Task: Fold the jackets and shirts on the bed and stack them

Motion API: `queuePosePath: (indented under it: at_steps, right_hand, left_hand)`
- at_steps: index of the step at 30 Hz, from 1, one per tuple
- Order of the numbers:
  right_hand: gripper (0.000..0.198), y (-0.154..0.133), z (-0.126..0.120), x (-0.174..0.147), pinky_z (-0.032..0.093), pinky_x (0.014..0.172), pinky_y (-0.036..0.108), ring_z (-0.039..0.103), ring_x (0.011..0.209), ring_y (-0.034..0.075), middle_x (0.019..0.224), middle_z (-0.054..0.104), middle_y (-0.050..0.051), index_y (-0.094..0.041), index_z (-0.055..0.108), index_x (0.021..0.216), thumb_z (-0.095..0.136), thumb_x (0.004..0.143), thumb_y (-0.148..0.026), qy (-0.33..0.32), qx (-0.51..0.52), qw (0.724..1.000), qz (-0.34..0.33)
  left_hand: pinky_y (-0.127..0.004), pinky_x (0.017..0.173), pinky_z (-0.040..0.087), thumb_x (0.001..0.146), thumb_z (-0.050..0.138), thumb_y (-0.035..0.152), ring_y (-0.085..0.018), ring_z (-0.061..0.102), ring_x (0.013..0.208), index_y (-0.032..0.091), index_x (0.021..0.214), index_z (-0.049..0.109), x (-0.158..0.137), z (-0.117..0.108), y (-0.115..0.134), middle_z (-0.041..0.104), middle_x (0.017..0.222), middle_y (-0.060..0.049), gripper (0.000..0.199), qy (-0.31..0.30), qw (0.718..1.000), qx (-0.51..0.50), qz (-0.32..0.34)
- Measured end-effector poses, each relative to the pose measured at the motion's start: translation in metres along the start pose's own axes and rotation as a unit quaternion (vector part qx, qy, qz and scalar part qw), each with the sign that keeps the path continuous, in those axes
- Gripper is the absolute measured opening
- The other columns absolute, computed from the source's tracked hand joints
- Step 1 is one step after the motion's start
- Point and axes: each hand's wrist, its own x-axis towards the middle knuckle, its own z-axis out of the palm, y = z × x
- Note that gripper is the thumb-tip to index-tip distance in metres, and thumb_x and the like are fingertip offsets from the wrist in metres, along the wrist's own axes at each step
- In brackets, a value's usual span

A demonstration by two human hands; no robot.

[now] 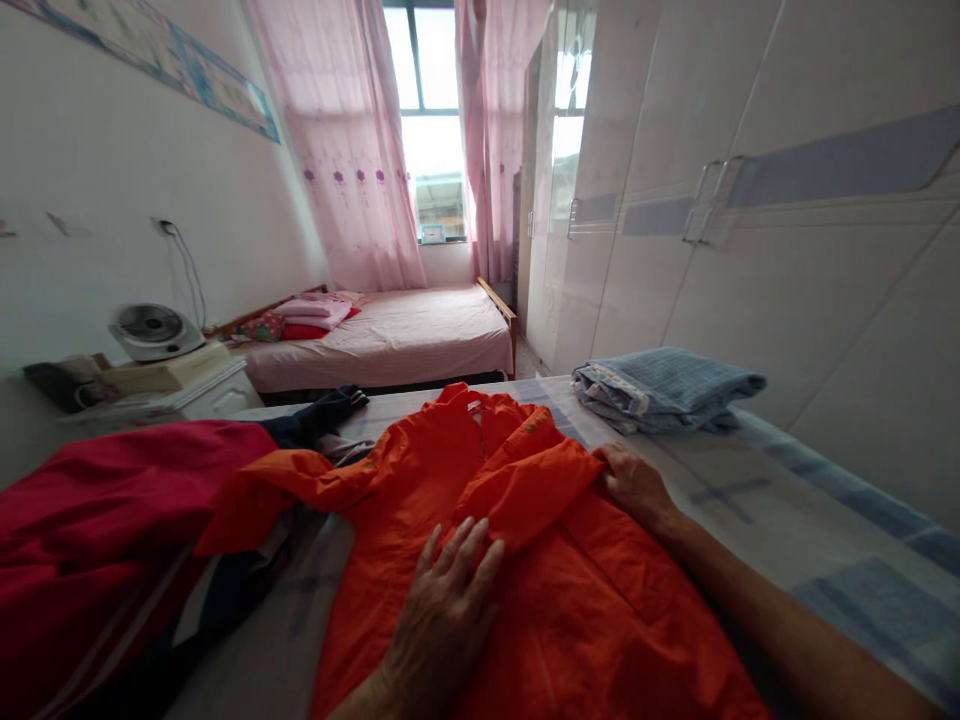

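An orange jacket [570, 600] lies spread on the bed in front of me, its collar pointing away. One sleeve is folded inward across the chest, while the other stretches out to the left over darker clothes. My left hand [454, 605] rests flat on the jacket's front, fingers extended, just below the folded sleeve. At the jacket's right edge, by the fold of that sleeve, my right hand [634, 482] has its fingers closed on the orange cloth.
Red and navy clothes [142, 480] are heaped to the left. A folded blue checked cloth [667, 388] sits at the far right of the patterned bed sheet [862, 600]. Behind are a pink-covered bed [420, 335], a fan [154, 330] on a cabinet, and wardrobes [675, 290] along the right.
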Motion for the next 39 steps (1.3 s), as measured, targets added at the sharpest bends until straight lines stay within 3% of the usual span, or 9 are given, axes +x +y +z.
queuePosePath:
  at_steps: [4,8,11,14,18,22,25,30,39]
  right_hand:
    - [0.028,0.006,-0.002,-0.005,0.041,0.076,0.027,0.060,0.087,0.017,0.109,0.061,0.007,-0.020,0.057,0.107,0.039,0.086,-0.019,0.026,-0.003,0.998,-0.053]
    - [0.024,0.011,-0.007,-0.006,0.038,0.081,0.032,0.059,0.089,0.020,0.104,0.063,0.008,-0.020,0.060,0.097,0.038,0.089,-0.023,0.057,-0.072,0.993,-0.068]
    - [0.022,0.022,-0.010,-0.003,0.039,0.080,0.030,0.058,0.092,0.019,0.100,0.064,0.006,-0.020,0.062,0.091,0.042,0.084,-0.017,-0.010,-0.047,0.997,-0.062]
    - [0.028,0.024,-0.016,0.006,0.040,0.082,0.029,0.057,0.096,0.018,0.103,0.063,0.006,-0.020,0.063,0.094,0.042,0.077,-0.009,-0.019,-0.025,0.998,-0.055]
    - [0.035,-0.005,-0.026,0.032,0.038,0.088,0.030,0.053,0.103,0.018,0.111,0.061,0.009,-0.018,0.061,0.106,0.038,0.082,-0.008,0.036,-0.018,0.993,-0.107]
    - [0.035,-0.035,-0.016,0.069,0.037,0.091,0.036,0.047,0.115,0.023,0.127,0.052,0.009,-0.025,0.062,0.110,0.038,0.087,-0.015,-0.008,-0.037,0.988,-0.153]
    - [0.025,-0.038,0.002,0.095,0.037,0.091,0.037,0.048,0.115,0.024,0.126,0.054,0.007,-0.024,0.068,0.095,0.045,0.086,-0.021,-0.033,-0.033,0.988,-0.147]
    - [0.025,-0.038,0.019,0.123,0.040,0.087,0.034,0.054,0.103,0.020,0.115,0.060,0.009,-0.019,0.068,0.088,0.043,0.088,-0.025,-0.018,-0.023,0.996,-0.087]
    - [0.047,-0.085,0.029,0.058,0.021,0.107,0.042,0.027,0.134,0.025,0.145,0.037,0.008,-0.021,0.045,0.133,0.036,0.091,-0.039,0.016,-0.034,0.993,-0.110]
  left_hand:
    - [-0.035,0.087,0.050,0.088,0.039,0.008,-0.020,0.058,0.102,0.017,0.121,0.050,0.008,-0.005,-0.006,0.061,0.112,-0.009,0.036,0.018,0.999,-0.021,-0.019]
    - [-0.033,0.075,0.049,0.092,0.037,0.011,-0.018,0.057,0.083,0.018,0.110,0.055,0.024,-0.024,-0.002,0.061,0.094,-0.006,0.026,0.012,0.998,-0.022,0.052]
    - [-0.033,0.069,0.047,0.088,0.046,0.013,-0.018,0.054,0.075,0.017,0.087,0.058,0.026,-0.031,0.010,0.059,0.083,-0.004,0.013,-0.046,0.994,-0.037,0.094]
    - [-0.032,0.070,0.048,0.078,0.053,0.010,-0.018,0.054,0.076,0.018,0.074,0.057,0.024,-0.034,0.022,0.059,0.083,-0.004,0.010,-0.086,0.990,-0.103,0.049]
    - [-0.036,0.091,0.046,0.077,0.049,0.008,-0.022,0.055,0.100,0.016,0.092,0.061,0.035,-0.039,0.028,0.060,0.106,-0.008,0.021,-0.052,0.987,-0.148,0.030]
    - [-0.043,0.107,0.034,0.082,0.056,0.032,-0.029,0.034,0.131,0.013,0.127,0.048,0.048,-0.028,0.026,0.040,0.141,-0.014,0.049,-0.056,0.990,-0.117,0.057]
    - [-0.047,0.111,0.028,0.083,0.050,0.053,-0.030,0.024,0.136,0.013,0.136,0.037,0.048,-0.013,0.021,0.030,0.147,-0.014,0.068,-0.101,0.986,-0.116,0.070]
    - [-0.061,0.108,0.022,0.086,0.036,0.061,-0.034,0.026,0.134,0.018,0.140,0.032,0.040,0.001,0.013,0.035,0.145,-0.008,0.068,-0.183,0.970,-0.136,0.081]
    - [-0.072,0.099,0.022,0.082,0.039,0.066,-0.040,0.030,0.131,0.023,0.137,0.036,0.042,0.000,0.009,0.041,0.142,-0.007,0.070,-0.178,0.967,-0.173,0.058]
